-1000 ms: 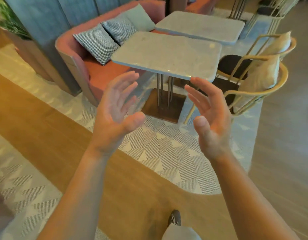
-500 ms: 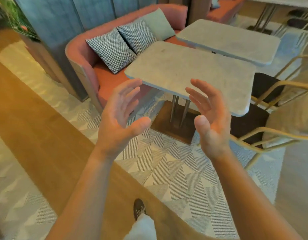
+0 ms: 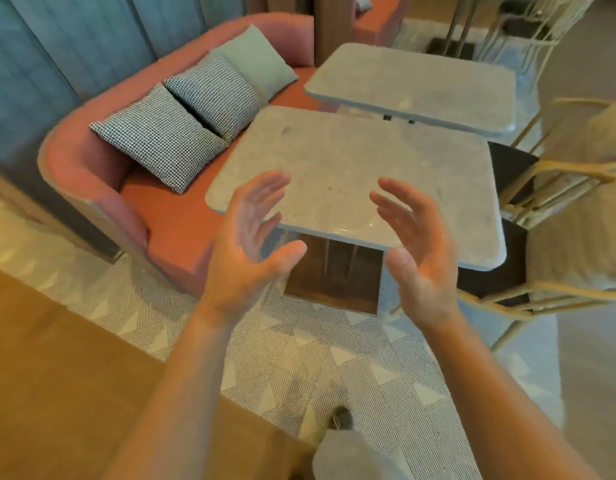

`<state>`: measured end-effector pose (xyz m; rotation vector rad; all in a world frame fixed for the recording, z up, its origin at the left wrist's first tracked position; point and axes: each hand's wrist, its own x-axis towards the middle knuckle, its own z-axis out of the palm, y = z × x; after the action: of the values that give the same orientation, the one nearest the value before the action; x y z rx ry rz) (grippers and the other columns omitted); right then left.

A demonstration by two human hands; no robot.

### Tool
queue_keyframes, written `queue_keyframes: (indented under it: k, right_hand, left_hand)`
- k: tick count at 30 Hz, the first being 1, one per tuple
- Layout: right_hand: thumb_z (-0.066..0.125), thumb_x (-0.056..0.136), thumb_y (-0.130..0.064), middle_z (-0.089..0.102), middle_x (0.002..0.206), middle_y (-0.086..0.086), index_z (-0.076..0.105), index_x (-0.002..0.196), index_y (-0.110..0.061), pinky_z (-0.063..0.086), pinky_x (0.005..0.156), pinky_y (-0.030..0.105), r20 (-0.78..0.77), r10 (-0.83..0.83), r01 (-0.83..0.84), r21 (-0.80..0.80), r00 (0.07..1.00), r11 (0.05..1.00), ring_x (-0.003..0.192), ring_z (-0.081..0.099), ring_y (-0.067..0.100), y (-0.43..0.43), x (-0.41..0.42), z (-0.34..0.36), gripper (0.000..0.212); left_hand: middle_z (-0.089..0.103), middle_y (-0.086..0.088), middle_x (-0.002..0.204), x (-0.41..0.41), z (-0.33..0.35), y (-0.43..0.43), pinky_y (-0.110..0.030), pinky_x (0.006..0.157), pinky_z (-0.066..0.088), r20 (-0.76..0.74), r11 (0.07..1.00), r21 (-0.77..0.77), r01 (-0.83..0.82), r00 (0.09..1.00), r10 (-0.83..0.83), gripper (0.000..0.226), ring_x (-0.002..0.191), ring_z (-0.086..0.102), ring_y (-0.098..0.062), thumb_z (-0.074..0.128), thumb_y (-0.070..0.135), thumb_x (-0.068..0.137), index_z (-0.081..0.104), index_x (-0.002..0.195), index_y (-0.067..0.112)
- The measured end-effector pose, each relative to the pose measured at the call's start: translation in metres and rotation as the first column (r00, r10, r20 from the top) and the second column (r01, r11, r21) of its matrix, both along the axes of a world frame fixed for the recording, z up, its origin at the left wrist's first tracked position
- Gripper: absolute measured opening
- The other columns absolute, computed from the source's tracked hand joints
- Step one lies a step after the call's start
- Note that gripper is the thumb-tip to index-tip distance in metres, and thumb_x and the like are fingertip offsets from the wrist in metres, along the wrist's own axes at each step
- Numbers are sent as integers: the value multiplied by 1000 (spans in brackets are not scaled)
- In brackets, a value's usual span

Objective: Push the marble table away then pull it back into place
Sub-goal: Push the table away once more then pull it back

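Note:
A grey marble table (image 3: 351, 157) with rounded corners stands in front of me on thin metal legs and a square brown base (image 3: 334, 285). My left hand (image 3: 251, 244) and my right hand (image 3: 417, 244) are both raised in the air in front of its near edge, palms facing each other, fingers spread and relaxed. Neither hand touches the table, and both hold nothing.
A pink sofa (image 3: 92, 174) with several cushions lines the table's left side. A second marble table (image 3: 413, 81) stands behind it. Wicker chairs (image 3: 569, 209) press close on the right. Patterned carpet (image 3: 334, 368) and a wooden floor strip (image 3: 74, 375) lie under me; my shoe (image 3: 341, 417) shows below.
I have walked closer, so the table looms larger and sits under my fingertips in the view. Both hands keep the same raised, spread pose.

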<state>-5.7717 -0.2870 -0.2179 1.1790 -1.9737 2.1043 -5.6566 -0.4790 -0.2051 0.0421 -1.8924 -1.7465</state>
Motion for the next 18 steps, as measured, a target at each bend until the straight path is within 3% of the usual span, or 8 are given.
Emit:
queue_keyframes:
  k: [11,14,18]
  right_hand:
    - [61,90,-77,58,151,8,50,145,-14,48,118,47,146,-130,111,132,981,985,138,61,21,-80,-121,-105,84]
    - [63,89,-76,58,151,11,51,146,-9,48,118,50,174,-177,145,184,969,972,139,61,21,-100,-140,-146,88]
    - [67,89,-73,59,151,7,51,147,-9,46,120,44,193,-239,189,246,952,951,140,59,18,-124,-161,-203,88]
  left_hand:
    - [53,11,158,-137,-96,-92,-45,126,36,222,996,-71,45,975,-28,72,151,46,-10,84,41,78,50,142,48]
    - [53,12,158,-163,-142,-119,-42,126,36,246,998,-54,26,969,-12,71,151,46,-9,83,43,78,50,140,48]
    - [52,19,157,-197,-208,-147,-32,125,35,303,993,-69,97,950,-72,70,150,45,-3,83,51,78,50,140,51]
